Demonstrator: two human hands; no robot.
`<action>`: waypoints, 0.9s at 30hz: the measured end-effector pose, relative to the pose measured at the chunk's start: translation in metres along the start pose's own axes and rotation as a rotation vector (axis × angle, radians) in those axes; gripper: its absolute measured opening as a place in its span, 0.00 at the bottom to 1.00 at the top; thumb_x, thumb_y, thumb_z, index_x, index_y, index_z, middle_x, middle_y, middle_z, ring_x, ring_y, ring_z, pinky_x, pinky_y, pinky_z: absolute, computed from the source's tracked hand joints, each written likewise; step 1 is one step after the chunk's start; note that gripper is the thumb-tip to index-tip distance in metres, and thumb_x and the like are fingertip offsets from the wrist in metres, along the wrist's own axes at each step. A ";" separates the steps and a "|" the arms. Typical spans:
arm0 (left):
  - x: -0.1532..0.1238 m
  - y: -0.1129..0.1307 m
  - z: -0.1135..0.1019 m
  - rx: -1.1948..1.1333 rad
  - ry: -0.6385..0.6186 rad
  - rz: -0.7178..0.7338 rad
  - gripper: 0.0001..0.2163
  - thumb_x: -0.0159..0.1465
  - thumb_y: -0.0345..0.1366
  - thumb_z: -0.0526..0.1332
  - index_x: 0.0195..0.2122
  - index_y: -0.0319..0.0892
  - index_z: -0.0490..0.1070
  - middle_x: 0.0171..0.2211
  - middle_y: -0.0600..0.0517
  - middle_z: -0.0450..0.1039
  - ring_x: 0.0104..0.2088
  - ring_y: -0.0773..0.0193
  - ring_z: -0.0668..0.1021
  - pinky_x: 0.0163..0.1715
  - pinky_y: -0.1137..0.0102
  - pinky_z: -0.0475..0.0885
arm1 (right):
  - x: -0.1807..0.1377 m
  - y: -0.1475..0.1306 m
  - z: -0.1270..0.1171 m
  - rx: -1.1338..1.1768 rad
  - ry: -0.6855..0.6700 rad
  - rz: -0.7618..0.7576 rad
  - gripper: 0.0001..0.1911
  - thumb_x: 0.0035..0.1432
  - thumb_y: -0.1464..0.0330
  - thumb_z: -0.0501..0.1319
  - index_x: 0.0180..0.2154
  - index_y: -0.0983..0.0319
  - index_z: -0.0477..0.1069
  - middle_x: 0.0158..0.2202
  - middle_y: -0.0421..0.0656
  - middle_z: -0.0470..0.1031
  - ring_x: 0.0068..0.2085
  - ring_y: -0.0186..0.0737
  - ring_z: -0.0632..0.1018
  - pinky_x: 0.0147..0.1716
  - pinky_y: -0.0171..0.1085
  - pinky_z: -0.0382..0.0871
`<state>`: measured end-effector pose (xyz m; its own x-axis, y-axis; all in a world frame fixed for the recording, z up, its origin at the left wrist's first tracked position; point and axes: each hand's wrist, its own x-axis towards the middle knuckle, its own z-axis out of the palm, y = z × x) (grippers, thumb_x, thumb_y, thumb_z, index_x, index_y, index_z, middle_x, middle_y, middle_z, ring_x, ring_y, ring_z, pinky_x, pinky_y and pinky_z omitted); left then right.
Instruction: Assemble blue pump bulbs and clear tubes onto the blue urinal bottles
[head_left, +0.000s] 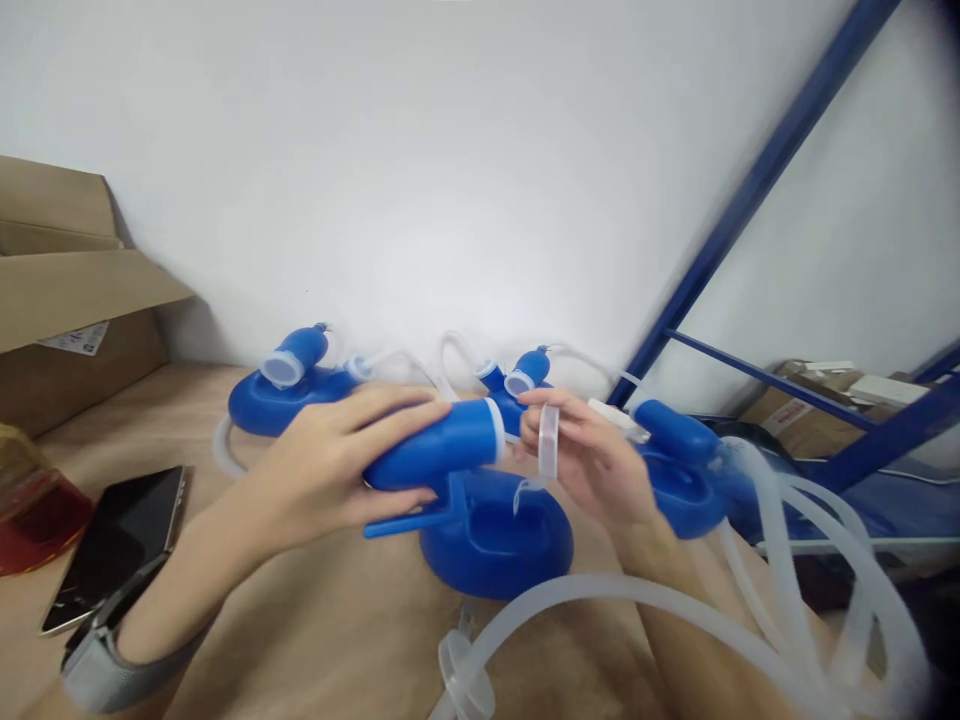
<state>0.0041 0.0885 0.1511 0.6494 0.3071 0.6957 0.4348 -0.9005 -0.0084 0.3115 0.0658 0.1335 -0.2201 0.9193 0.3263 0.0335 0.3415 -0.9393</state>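
Note:
My left hand [341, 465] is wrapped round the blue neck of a blue plastic vessel [480, 525] that rests on the wooden table [315, 640]. Its open white-rimmed mouth points right. My right hand [592, 460] pinches a small clear round cap [548, 441] just in front of that mouth, a thin strap hanging from it. A thick translucent hose [600, 600] curves from below the vessel toward the right.
Two more blue vessels [292, 385] [679, 460] with thin tubes stand behind, against the white wall. A phone [116, 545] and a red-tinted container [30, 500] lie at left, beside a cardboard box [67, 290]. Blue shelf struts [757, 180] and more hoses fill the right.

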 end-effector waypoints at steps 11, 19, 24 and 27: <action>0.004 0.034 0.015 0.269 0.182 0.252 0.20 0.71 0.43 0.65 0.60 0.39 0.72 0.52 0.41 0.81 0.49 0.53 0.84 0.43 0.65 0.82 | -0.009 0.015 0.064 -0.077 0.251 -0.270 0.25 0.71 0.48 0.49 0.58 0.51 0.71 0.61 0.46 0.71 0.66 0.53 0.71 0.68 0.54 0.65; 0.002 0.052 0.029 0.284 0.207 0.237 0.19 0.72 0.40 0.64 0.59 0.35 0.73 0.52 0.39 0.81 0.52 0.50 0.83 0.48 0.62 0.82 | -0.011 0.007 0.058 0.266 -0.021 -0.201 0.29 0.70 0.45 0.47 0.58 0.53 0.74 0.54 0.46 0.78 0.58 0.54 0.79 0.63 0.56 0.71; 0.003 0.049 0.026 0.233 0.170 0.209 0.20 0.71 0.39 0.65 0.61 0.36 0.71 0.53 0.38 0.81 0.52 0.50 0.84 0.47 0.61 0.83 | -0.008 0.010 0.049 0.152 -0.069 -0.139 0.31 0.66 0.42 0.52 0.59 0.53 0.70 0.54 0.47 0.77 0.55 0.55 0.81 0.57 0.53 0.77; 0.003 0.034 0.026 0.152 0.099 0.147 0.22 0.70 0.41 0.65 0.63 0.42 0.70 0.58 0.40 0.79 0.54 0.51 0.83 0.49 0.63 0.82 | 0.002 0.016 0.047 0.038 -0.064 -0.138 0.39 0.67 0.37 0.45 0.67 0.52 0.61 0.63 0.49 0.71 0.63 0.54 0.77 0.62 0.53 0.74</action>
<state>0.0371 0.0673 0.1344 0.6516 0.1377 0.7460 0.4341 -0.8741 -0.2179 0.2661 0.0643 0.1148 -0.2815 0.8492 0.4467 -0.0385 0.4552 -0.8896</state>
